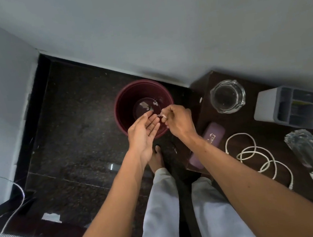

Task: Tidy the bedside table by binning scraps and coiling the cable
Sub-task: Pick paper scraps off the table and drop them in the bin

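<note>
A maroon bin (122, 102) stands on the dark floor by the wall, with a few pale scraps (144, 105) lying at its bottom. Both hands hover over its near rim. My left hand (143, 133) is held flat, palm up, fingers straight. My right hand (177, 121) has curled fingers and pinches a small pale scrap (163, 115) just past the left fingertips. The white cable (257, 153) lies in loose loops on the dark bedside table (249, 119), right of my right forearm.
On the table stand a glass jar (227, 96), a grey organiser box (291, 110), a mauve case (210, 137) and a clear faceted object on a white base (309, 151). A paper scrap (51, 217) lies on the floor near the bed edge. My feet stand before the bin.
</note>
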`<state>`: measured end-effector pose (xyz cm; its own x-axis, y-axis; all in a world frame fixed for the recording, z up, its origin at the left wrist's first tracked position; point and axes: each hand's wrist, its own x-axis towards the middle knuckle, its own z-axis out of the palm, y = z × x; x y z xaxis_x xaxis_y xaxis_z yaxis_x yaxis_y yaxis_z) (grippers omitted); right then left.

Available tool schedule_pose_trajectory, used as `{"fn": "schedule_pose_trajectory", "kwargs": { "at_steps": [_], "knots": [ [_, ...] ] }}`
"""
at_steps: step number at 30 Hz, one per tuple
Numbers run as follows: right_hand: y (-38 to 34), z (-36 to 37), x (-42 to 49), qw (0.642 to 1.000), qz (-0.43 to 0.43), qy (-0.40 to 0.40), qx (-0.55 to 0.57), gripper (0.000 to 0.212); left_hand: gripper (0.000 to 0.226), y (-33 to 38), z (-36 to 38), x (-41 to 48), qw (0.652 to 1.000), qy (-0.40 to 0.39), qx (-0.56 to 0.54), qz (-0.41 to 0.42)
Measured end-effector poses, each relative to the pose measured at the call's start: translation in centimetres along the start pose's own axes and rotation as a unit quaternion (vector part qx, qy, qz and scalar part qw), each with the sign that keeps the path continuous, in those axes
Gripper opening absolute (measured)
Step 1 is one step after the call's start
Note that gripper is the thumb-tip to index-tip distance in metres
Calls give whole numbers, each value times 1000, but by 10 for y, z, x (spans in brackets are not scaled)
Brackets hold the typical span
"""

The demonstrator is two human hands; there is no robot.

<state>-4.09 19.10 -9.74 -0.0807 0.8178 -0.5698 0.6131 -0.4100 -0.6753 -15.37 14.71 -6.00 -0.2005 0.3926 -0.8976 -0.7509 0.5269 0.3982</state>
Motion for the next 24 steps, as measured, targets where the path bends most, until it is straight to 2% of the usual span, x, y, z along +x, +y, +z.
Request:
{"fn": "schedule_pose_trajectory", "kwargs": {
  "at_steps": [3,7,10,13,15,18,24],
  "knots": [
    [-2,19,14,999,39,-3,22,27,22,7,-9,14,1000,19,0,-1],
    [-6,34,22,999,34,23,-32,28,19,10,-21,33,999,47,24,0],
    [-12,40,27,998,47,23,-39,24,25,11,-29,44,997,67,43,0],
    [-11,44,32,997,64,7,-44,9,26,15,-34,50,996,71,60,2],
    [-7,46,33,997,61,-14,-52,22,26,17,-36,52,995,69,71,5],
    [-1,47,33,996,63,-30,-58,28,27,19,-37,53,995,66,78,11],
    [8,37,23,997,52,-23,-58,23,26,7,-31,40,995,64,75,18]
  ]
}}
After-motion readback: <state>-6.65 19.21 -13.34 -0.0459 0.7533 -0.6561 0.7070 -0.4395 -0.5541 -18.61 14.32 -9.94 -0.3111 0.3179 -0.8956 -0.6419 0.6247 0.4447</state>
